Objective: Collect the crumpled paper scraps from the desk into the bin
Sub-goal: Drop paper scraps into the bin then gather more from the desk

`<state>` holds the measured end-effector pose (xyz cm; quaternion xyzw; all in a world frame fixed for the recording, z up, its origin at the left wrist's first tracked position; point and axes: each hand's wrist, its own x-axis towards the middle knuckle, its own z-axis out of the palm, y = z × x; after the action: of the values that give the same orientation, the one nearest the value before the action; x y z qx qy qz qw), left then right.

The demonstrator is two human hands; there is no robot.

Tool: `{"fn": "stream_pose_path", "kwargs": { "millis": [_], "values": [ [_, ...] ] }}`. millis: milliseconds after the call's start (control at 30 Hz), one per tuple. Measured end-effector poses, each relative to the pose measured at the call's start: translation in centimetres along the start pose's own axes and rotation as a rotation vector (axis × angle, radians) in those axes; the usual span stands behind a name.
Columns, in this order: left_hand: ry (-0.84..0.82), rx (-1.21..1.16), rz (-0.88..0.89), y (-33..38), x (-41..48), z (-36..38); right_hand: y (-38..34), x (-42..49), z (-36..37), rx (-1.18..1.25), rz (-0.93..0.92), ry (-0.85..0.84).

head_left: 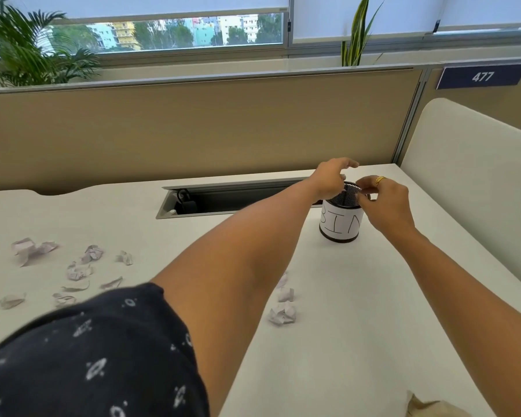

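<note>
Hands meet over the black mesh cylinder with a white BIN label [340, 219], upright on the white bench [373, 311], mouth up — our left hand [330, 177] loosely spread, right hand [385, 203] fingers bunched at the rim (pinching something? we cannot tell). Crumpled white paper scraps [80, 270] lie back toward us, mostly leftward — nearer the left hand.

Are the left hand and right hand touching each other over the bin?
Apart. Head view shows the mesh rim of the bin in the gap between the left hand and right hand.
</note>
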<state>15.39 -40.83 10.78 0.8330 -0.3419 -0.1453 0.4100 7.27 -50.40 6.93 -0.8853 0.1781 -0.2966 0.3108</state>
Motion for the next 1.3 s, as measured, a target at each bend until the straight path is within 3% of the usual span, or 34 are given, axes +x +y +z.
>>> {"fn": "stream_pose_path", "kwargs": {
  "millis": [133, 333, 467, 667, 867, 1033, 1300],
  "values": [
    [-0.006, -0.188, -0.005, 0.4, -0.5, -0.2, 0.3, -0.8, 0.2, 0.006, 0.008, 0.011],
    [0.149, -0.197, 0.047, -1.1, -2.1, -0.9, 0.4, -3.1, 1.1, 0.031, -0.016, -0.025],
    [0.232, 0.014, 0.005, -6.0, -5.5, -0.7, 0.5, -5.7, 2.4, 0.006, -0.012, -0.254],
    [0.262, 0.266, -0.194, -14.3, -12.3, 1.0, -1.8, -9.5, 4.4, 0.015, -0.01, -0.634],
    [0.319, 0.39, -0.146, -17.0, -17.0, 1.6, -4.2, -12.9, 5.1, -0.205, -0.165, -0.875],
    [0.328, 0.432, -0.123, -17.0, -18.0, 2.1, -5.0, -14.8, 5.6, -0.277, -0.279, -0.878],
    [0.354, 0.431, -0.118, -16.8, -18.2, 2.0, -5.3, -13.7, 5.3, -0.265, -0.215, -0.871]
  ]
}}
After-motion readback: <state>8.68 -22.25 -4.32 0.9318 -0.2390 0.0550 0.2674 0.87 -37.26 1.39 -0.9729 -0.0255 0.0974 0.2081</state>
